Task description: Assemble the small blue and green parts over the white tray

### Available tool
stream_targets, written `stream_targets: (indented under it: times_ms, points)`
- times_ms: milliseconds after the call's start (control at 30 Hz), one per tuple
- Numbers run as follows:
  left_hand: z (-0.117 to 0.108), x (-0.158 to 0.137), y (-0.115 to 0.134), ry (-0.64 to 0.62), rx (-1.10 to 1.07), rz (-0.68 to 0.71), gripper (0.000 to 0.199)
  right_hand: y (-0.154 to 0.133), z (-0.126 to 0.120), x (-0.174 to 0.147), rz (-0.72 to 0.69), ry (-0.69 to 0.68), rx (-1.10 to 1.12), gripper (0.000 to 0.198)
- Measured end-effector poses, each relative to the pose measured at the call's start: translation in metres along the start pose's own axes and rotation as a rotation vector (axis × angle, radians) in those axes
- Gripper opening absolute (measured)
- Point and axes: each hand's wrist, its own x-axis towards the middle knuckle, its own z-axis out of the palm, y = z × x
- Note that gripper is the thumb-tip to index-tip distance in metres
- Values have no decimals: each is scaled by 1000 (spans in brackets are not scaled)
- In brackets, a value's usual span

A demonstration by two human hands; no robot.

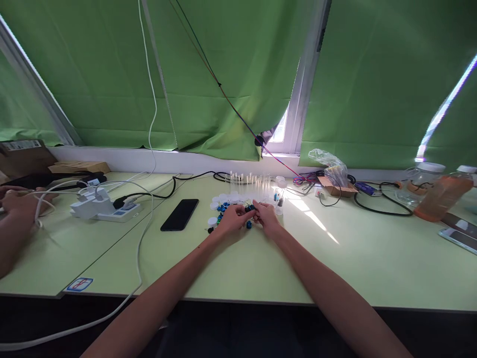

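**Small dark part held between two hands at mid-bench**

Small dark part point(249, 208): held off the bench point(238, 271) surface or close to it (cannot tell which), between the fingertips of both hands. Left hand point(233, 219): fingers narrow, pinching the part. Right hand point(267, 217): fingertips narrow, closed on the same part from the other side. Its finer shape is too small to read.

Just below the fingers, a blue piece point(249, 225) lies on the bench. Left of the left hand: white caps point(212, 222) and small blue pieces point(223, 206), scattered close together. Behind the hands, a row of clear tubes point(251, 185).

Further out, left: black phone point(180, 215), lying flat; white power strip point(112, 212) with plugs seated; at the edge, another person's hand point(23, 203). Right: small carton point(337, 188) holding a clear bag point(335, 171); orange bottle point(442, 198), tilted.
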Motion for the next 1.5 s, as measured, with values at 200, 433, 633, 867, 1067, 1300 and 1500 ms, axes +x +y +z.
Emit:
stream_targets:
  times_ms: [200, 433, 633, 867, 1067, 1300, 1500]
  points:
    - [1, 0, 1, 36, -34, -16, 50, -2, 0, -2, -7, -9, -3, 39]
    - [0, 1, 3, 78, -51, -34, 54, 0, 1, 0, -14, 0, 13, 40]
    - [0, 1, 2, 100, -42, -36, 53, 1, 1, 1, -18, 2, -2, 43]
    - [0, -3, 9, 85, -21, -50, 50, 0, 1, -1, -8, 14, -20, 37]
    - [1, -5, 10, 61, 4, -64, 47, 0, 1, -1, -8, 0, 0, 37]
    - [1, -2, 3, -5, 53, -67, 49, 0, 1, -1, -2, 3, -15, 42]
    - [1, -1, 0, -38, 52, -71, 48, 0, 0, 0, 0, 12, -23, 42]
